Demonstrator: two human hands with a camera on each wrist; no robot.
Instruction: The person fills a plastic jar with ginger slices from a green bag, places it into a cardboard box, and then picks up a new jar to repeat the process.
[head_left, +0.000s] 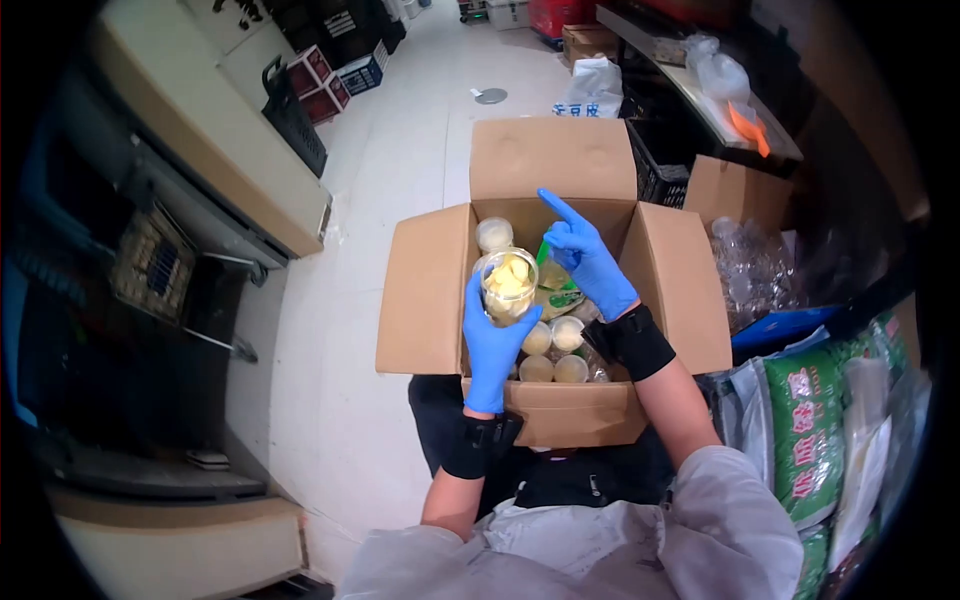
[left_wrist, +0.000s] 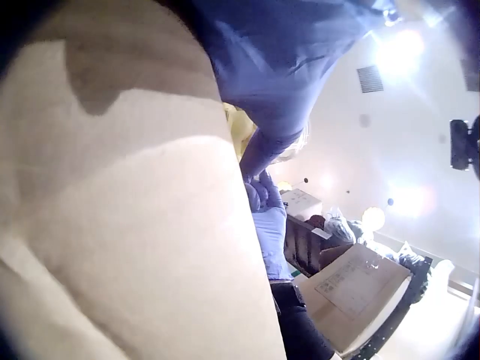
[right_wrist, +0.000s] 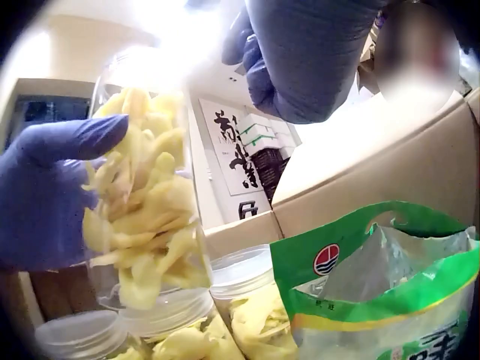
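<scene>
My blue-gloved left hand (head_left: pixel 492 338) grips a clear plastic jar (head_left: pixel 510 288) of pale yellow slices above a cardboard carton (head_left: pixel 558 412). In the right wrist view the left thumb lies across the jar (right_wrist: pixel 146 202), which is nearly full. To the right of the jar is my gloved right hand (head_left: pixel 590 265), index finger stretched out, the others bent, with nothing visible in them. Inside the carton are several lidded jars (head_left: pixel 537 370) of similar slices. A green-and-clear packet (right_wrist: pixel 375 315) stands among them, its top gaping. Much of the left wrist view is blocked by cardboard.
The carton's flaps (head_left: pixel 425 290) are spread outward. At right are clear plastic containers (head_left: pixel 750 270) and green printed sacks (head_left: pixel 805 430). A black crate (head_left: pixel 655 165) stands behind the carton, near a side table (head_left: pixel 735 110). A wire trolley (head_left: pixel 155 262) is at left.
</scene>
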